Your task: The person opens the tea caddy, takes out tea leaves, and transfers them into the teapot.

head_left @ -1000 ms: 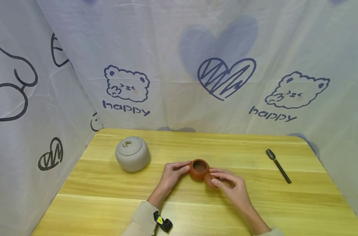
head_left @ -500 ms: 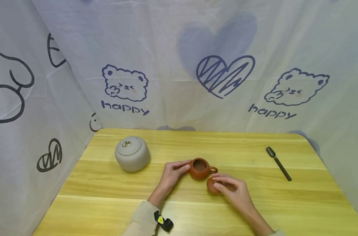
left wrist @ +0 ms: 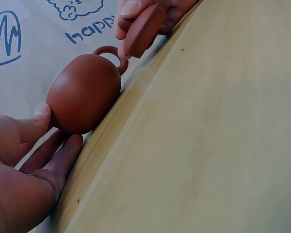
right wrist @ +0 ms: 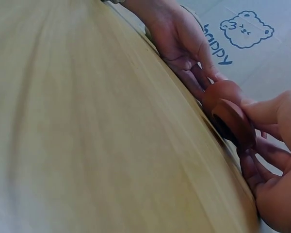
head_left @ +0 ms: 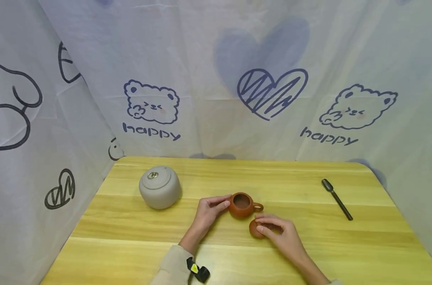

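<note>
Head view, with both wrist views. A pale cloth (head_left: 201, 39), printed with hearts, bear faces and the word "happy", hangs behind and beside a light wooden table (head_left: 130, 233) with rounded far corners. A squat grey jar (head_left: 160, 190) stands at the left of the table, beyond the left hand (head_left: 207, 211) and well apart from it.

The left hand pinches a reddish-brown teapot (head_left: 240, 211) between thumb and fingers, on the side opposite the handle (head_left: 259, 207); the part beneath the fingertips is hidden. The teapot sits near the middle of the table, its round mouth facing upward and its handle pointing right. The right hand (head_left: 281, 232) grips a lid (head_left: 256, 230) of the same colour by thumb and fingertips. A slender dark scoop (head_left: 338, 200) lies diagonally at the right, well apart from both hands. At the left sleeve (head_left: 173, 264) is a small black device (head_left: 201, 272) with a yellow mark.

The lid is tilted, near the handle and on the person's side of it; the right wrist view shows its dark underside. Smallest is the metallic emblem (head_left: 152, 175) atop the jar.
</note>
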Demonstrator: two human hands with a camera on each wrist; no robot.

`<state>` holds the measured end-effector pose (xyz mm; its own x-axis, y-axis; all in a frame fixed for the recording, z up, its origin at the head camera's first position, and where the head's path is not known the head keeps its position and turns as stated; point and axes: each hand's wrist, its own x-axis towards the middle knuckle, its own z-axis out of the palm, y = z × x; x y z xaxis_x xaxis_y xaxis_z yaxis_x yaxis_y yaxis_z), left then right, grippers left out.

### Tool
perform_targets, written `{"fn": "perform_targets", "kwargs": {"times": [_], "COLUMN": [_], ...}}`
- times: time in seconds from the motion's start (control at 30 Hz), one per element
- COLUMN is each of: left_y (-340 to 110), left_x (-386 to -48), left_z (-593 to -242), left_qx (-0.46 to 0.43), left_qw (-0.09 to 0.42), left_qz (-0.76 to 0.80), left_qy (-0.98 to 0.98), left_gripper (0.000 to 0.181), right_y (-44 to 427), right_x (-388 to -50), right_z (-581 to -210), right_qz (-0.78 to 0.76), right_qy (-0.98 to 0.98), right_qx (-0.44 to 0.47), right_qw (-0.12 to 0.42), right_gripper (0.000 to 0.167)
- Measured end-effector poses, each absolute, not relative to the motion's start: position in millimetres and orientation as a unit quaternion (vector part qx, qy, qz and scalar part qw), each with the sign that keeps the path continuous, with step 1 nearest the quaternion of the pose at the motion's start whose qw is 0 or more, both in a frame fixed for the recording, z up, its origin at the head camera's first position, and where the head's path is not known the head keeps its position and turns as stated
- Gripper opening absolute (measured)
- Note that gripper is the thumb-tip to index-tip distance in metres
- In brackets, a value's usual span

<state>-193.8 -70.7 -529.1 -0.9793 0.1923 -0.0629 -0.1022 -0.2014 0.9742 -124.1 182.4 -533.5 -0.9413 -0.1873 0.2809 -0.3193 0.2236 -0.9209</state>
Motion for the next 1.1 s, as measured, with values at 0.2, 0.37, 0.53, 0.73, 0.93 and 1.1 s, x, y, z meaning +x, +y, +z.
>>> {"fn": "perform_targets", "kwargs": {"times": [0.2, 0.37, 0.53, 0.73, 0.93, 1.1], "left_y": [-70.8, -71.2, -70.9, -70.5, -69.9, -69.9], "left_x": [-193.5, -193.4, -193.1, -194.0, -194.9, -195.1], "left_z": [-530.5, -531.1, -530.4, -531.0, -531.3, -532.2], "left_qx": [0.040, 0.038, 0.044, 0.048, 0.048, 0.045], "left_qw": [0.091, 0.087, 0.088, 0.088, 0.087, 0.086], "left_qz": [0.772, 0.768, 0.768, 0.768, 0.768, 0.771], "left_qy": [0.628, 0.634, 0.633, 0.632, 0.633, 0.629], "left_gripper": [0.028, 0.028, 0.028, 0.027, 0.027, 0.028], "right_y": [182.3, 182.3, 182.5, 183.3, 183.4, 183.2], "right_x": [-123.4, -123.8, -123.4, -123.6, -123.9, -124.4], "right_z": [-534.8, -536.9, -537.4, -536.6, -536.0, -535.7], "right_qz": [0.584, 0.564, 0.543, 0.545, 0.550, 0.550], "right_qy": [-0.793, -0.805, -0.817, -0.815, -0.813, -0.814], "right_qx": [0.159, 0.162, 0.164, 0.166, 0.165, 0.162], "right_qw": [0.071, 0.087, 0.103, 0.103, 0.100, 0.091], "right_gripper": [0.016, 0.018, 0.019, 0.019, 0.018, 0.018]}}
